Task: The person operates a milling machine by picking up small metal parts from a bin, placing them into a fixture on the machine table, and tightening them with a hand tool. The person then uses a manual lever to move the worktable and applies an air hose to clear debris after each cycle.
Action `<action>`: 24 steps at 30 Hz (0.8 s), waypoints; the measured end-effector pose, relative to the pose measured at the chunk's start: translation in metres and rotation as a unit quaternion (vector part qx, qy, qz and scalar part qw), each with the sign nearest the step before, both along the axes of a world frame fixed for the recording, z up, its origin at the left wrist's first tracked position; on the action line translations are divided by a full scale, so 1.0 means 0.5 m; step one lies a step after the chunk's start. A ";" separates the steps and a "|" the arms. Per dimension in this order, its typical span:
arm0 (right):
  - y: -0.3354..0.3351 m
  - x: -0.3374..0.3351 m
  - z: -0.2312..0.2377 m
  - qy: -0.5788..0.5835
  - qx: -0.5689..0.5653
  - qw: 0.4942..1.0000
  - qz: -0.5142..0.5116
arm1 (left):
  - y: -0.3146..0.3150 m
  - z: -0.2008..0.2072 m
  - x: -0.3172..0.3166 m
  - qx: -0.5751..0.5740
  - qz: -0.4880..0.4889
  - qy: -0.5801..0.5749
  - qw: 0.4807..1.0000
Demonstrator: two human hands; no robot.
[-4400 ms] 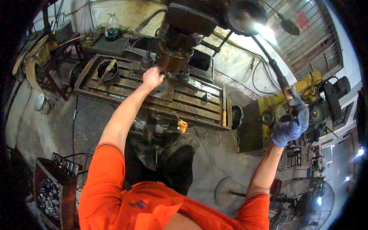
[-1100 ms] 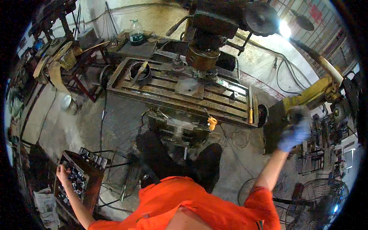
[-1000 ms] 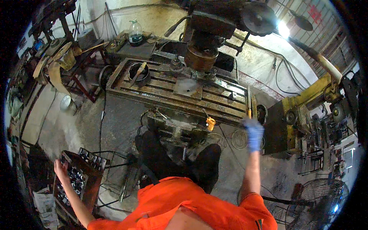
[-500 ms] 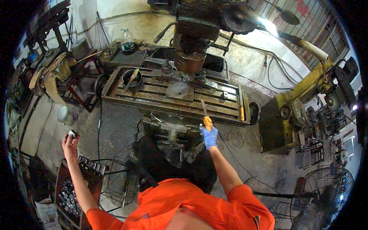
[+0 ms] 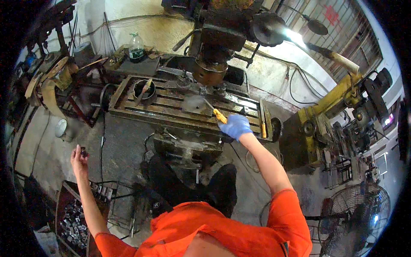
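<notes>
My blue-gloved right hand [image 5: 236, 127] is closed around a yellow-handled tool [image 5: 219, 115] with a slim blade; I cannot make out its exact kind. The blade reaches forward and left over the slotted milling machine table [image 5: 171, 112], its tip close to a grey block [image 5: 193, 104] below the spindle head [image 5: 211, 70]. Out to the left, my bare left hand [image 5: 78, 162] grips a small metal part [image 5: 83, 151] between its fingers. That hand is above the floor, beyond a bin of small metal parts [image 5: 73, 222].
A black pot [image 5: 138, 95] with a brush in it stands on the table's left end. Another yellow-handled tool [image 5: 263, 129] lies at its right end. A pale bucket [image 5: 63, 128] is on the floor at left. A caged fan [image 5: 355, 220] stands at lower right.
My right hand has moved forward over the table, bringing the tool's tip near the grey block. The left hand still holds the small part, now turned differently. The whole view has shifted slightly.
</notes>
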State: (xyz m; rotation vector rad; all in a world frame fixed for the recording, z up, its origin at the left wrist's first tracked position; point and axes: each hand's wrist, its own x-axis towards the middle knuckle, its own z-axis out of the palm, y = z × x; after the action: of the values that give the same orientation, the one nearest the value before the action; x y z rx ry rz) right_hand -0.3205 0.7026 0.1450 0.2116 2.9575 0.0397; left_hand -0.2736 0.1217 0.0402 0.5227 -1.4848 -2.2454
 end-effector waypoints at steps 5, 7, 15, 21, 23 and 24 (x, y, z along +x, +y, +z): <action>-0.021 -0.129 -0.028 0.045 -0.033 0.998 -0.034 | 0.071 0.036 0.007 -0.025 -0.049 -0.015 0.998; -0.021 -0.151 -0.044 0.052 -0.042 0.996 -0.055 | 0.091 0.049 0.019 -0.002 -0.079 -0.010 0.997; -0.103 0.075 0.041 -0.123 -0.066 0.978 0.154 | 0.133 0.020 0.045 0.000 -0.094 -0.025 0.995; -0.311 0.164 0.001 -0.123 -0.128 0.928 0.329 | 0.228 0.060 0.039 -0.541 -0.167 -0.012 0.824; -0.363 0.150 -0.005 -0.117 -0.132 0.937 0.300 | 0.235 0.074 0.058 -0.665 -0.209 0.035 0.716; -0.376 0.146 -0.007 -0.126 -0.134 0.934 0.305 | 0.235 0.078 0.065 -0.677 -0.215 0.076 0.700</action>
State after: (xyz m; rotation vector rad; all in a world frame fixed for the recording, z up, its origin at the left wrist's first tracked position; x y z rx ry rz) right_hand -0.2474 0.5145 0.1417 -0.6947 2.6117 -0.2344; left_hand -0.2412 0.2390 0.0790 -0.5178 -2.7262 -0.7514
